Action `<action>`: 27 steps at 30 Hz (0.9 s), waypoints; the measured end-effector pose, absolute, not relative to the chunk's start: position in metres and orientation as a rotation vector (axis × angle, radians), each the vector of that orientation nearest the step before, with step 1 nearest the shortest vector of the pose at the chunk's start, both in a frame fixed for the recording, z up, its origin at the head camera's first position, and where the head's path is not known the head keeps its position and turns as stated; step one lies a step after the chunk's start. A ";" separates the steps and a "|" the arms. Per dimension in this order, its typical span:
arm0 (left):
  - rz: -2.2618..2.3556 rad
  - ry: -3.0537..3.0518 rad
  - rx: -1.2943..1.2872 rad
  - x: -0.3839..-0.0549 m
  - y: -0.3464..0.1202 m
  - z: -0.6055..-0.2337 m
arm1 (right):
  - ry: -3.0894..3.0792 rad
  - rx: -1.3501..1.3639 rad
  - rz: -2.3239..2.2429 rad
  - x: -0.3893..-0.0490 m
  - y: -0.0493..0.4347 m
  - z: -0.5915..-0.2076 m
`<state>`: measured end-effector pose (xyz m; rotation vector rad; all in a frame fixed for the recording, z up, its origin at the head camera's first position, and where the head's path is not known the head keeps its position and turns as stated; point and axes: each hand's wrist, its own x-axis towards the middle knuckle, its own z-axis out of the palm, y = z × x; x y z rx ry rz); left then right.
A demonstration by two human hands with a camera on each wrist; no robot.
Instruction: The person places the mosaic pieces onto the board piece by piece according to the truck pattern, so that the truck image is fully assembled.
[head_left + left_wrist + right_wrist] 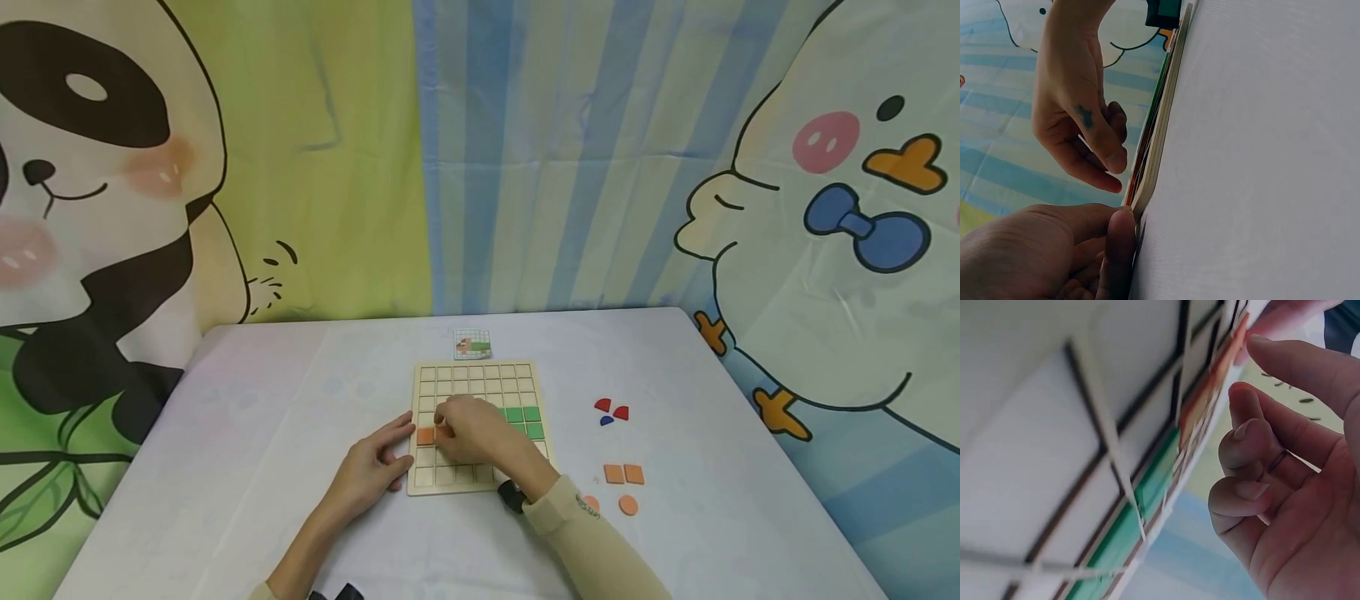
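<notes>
A pale wooden grid board (455, 477) lies on the table, with green square tiles (513, 414) at its right and orange tiles (425, 436) at its left. My left hand (365, 471) rests at the board's left edge; thumb and forefinger touch that edge (1159, 131) in the left wrist view. Over the middle of the board hovers my right hand (474, 429), near the orange tiles and covering part of the grid. In the right wrist view its thumb and forefinger stand apart with nothing between them, and the other fingers are loosely bent.
Behind the board lies a small picture card (472, 344). To the right are red and blue wedge pieces (621, 412), two orange squares (633, 474) and orange round pieces (628, 505), one partly behind my right sleeve. Printed curtains (525, 167) rise behind the table.
</notes>
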<state>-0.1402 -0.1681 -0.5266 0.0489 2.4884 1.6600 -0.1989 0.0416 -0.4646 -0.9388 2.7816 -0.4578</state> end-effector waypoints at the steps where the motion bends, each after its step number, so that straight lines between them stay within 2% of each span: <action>1: 1.661 2.488 0.049 -0.140 -0.168 -0.527 | 2.782 -0.931 -0.463 -0.199 0.044 -0.463; 16: 1.640 2.517 0.001 -0.137 -0.167 -0.526 | 2.824 -0.867 -0.523 -0.187 0.114 -0.451; 27: 1.642 2.510 0.002 -0.137 -0.167 -0.525 | 2.888 -0.651 -0.537 -0.171 0.175 -0.454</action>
